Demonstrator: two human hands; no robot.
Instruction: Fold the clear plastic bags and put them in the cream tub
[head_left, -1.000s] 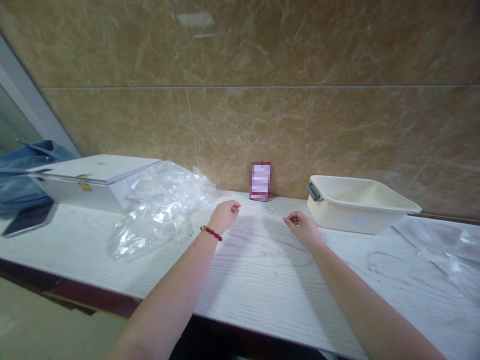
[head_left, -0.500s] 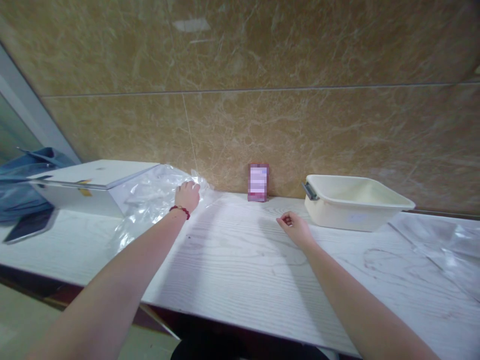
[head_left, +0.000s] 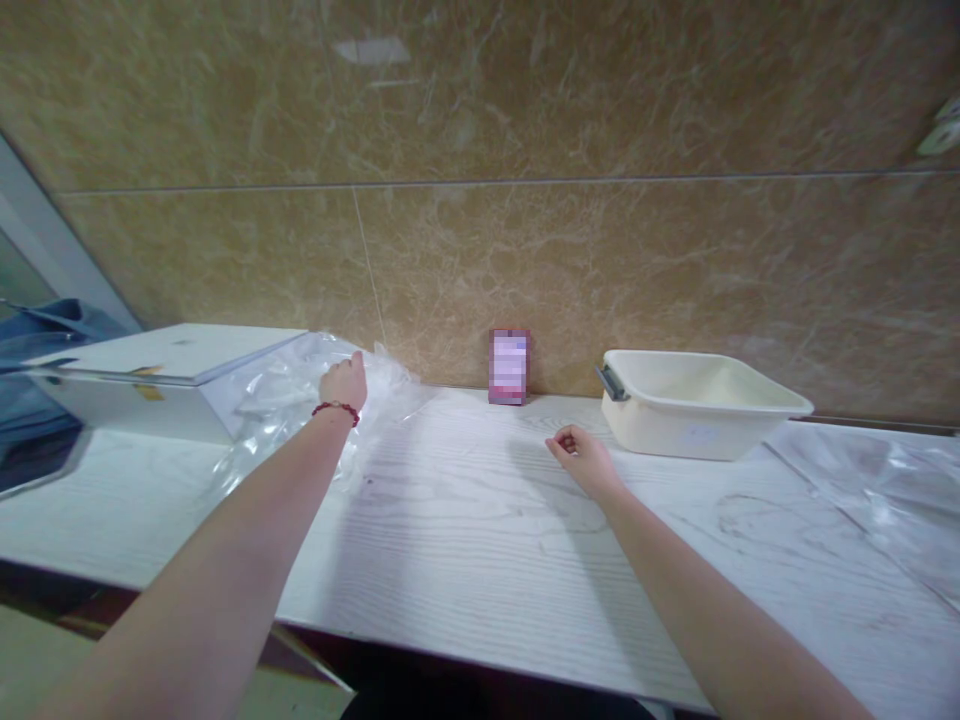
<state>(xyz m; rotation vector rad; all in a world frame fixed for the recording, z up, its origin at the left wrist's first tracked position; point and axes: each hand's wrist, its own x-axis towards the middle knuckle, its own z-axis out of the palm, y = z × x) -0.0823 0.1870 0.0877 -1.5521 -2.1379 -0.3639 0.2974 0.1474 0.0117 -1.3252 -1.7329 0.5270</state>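
My left hand [head_left: 345,383], with a red bead bracelet at the wrist, is closed on a crumpled clear plastic bag [head_left: 289,385]; its fingertips are partly hidden in the film. The bag lies against the right side of a white box [head_left: 127,400]. Over the tabletop, my right hand [head_left: 585,460] has its fingers curled in, and nothing shows in them. Just right of that hand stands a cream plastic tub [head_left: 675,430] with a grey handle clip [head_left: 612,383].
A small phone-like thing [head_left: 509,367], its face blurred out, leans on the marble wall [head_left: 465,250]. Blue cloth [head_left: 30,400] and a dark tablet [head_left: 37,460] sit at far left. More clear plastic [head_left: 892,490] lies at right on the white wood-grain table [head_left: 450,540].
My left hand has shifted left over the plastic bag, and its fingers are more tucked in. The right hand keeps its curled shape in nearly the same place. The view has turned slightly right.
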